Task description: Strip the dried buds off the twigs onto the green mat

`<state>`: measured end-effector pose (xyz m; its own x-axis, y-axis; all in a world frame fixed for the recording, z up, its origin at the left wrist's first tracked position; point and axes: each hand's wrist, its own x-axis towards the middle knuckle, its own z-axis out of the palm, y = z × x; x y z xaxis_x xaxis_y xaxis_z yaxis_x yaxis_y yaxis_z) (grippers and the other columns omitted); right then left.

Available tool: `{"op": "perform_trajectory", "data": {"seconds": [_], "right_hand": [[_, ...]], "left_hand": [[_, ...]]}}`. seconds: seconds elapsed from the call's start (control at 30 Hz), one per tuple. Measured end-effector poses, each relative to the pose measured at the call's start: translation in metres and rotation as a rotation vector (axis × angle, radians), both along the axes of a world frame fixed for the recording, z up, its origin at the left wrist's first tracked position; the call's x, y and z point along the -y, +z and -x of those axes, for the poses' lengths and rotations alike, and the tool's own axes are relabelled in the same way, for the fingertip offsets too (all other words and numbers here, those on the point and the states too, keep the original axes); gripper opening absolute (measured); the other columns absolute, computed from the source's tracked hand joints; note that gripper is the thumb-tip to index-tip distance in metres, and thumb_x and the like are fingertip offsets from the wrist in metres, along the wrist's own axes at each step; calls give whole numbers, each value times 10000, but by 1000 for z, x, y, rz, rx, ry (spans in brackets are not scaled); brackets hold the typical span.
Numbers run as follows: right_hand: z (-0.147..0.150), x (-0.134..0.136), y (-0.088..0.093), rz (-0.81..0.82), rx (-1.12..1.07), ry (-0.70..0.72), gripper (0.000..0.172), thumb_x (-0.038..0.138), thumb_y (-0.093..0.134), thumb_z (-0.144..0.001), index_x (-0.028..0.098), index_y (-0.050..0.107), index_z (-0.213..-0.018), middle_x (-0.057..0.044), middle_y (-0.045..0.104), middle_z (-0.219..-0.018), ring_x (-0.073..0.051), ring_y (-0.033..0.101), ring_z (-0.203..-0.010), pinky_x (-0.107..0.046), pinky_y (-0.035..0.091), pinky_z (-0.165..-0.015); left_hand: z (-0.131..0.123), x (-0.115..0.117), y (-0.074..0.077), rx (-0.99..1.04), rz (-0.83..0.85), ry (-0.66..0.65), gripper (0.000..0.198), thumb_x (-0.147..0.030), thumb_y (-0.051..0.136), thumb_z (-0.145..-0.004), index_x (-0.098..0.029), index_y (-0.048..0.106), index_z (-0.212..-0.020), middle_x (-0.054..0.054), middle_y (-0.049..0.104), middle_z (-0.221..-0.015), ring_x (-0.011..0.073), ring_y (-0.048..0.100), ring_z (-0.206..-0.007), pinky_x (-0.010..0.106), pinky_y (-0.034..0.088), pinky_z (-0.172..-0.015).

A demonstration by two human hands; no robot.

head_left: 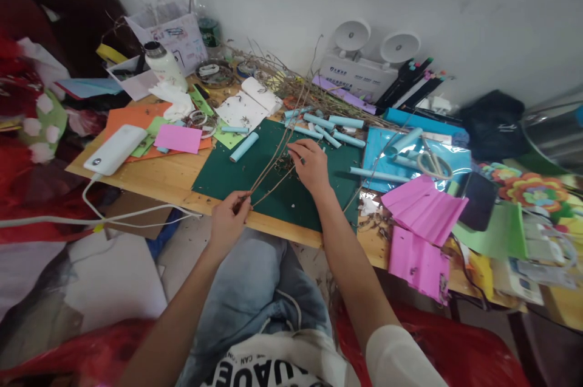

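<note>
Several thin dry twigs (269, 169) slant up from my left hand (231, 217), whose fingers are closed round their lower ends at the table's front edge. Over the dark green mat (228, 177), my right hand (310, 162) has thumb and fingers pinched together beside the upper part of the twigs. Whatever is between those fingertips is too small to name. A little heap of dry leaf bits (283, 162) lies on the mat just left of my right hand. Rolled light-blue paper tubes (245, 147) lie on the mat and behind it.
More dry branches (291, 80) lie along the wall. A white power bank (115, 150) with a cable and a pink paper (178, 138) are at left. Scissors (433, 159), crumpled magenta paper (423, 208) and a dark phone (477, 200) are at right. A white bottle (164, 65) stands at back left.
</note>
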<state>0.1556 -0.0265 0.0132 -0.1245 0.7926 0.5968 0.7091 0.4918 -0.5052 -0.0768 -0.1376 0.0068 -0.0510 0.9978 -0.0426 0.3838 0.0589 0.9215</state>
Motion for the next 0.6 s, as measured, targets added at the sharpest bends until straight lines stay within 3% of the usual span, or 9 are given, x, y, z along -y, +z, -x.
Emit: {"op": "perform_trajectory", "data": {"seconds": [0.3,0.47,0.6], "right_hand": [[9,5,5,7,70,-98,193,207,479,-930,184,663,-874,-97,638,-919,-203,572,-889,-319,456,-806],[6,0,3,33,7,-314,181,181,452,-907,179,616,-833,-88,614,-847,-199,551,-802,-311,435,-748],[-1,0,1,94,67,-237,220,234,459,-936,189,648,-831,-64,623,-824,-178,552,-751,-290,412,-702]], "left_hand": [[0,0,0,-37,-1,-21,289,-398,566,-880,-168,677,-1015,-9,638,-655,96,523,-504,202,406,-505],[2,3,-3,-44,-11,0,292,-406,561,-885,-178,674,-1029,-7,645,-672,91,516,-500,203,406,-497],[1,1,-3,-14,-3,3,305,-409,561,-882,-173,675,-1037,-9,634,-655,94,527,-507,201,417,-500]]}}
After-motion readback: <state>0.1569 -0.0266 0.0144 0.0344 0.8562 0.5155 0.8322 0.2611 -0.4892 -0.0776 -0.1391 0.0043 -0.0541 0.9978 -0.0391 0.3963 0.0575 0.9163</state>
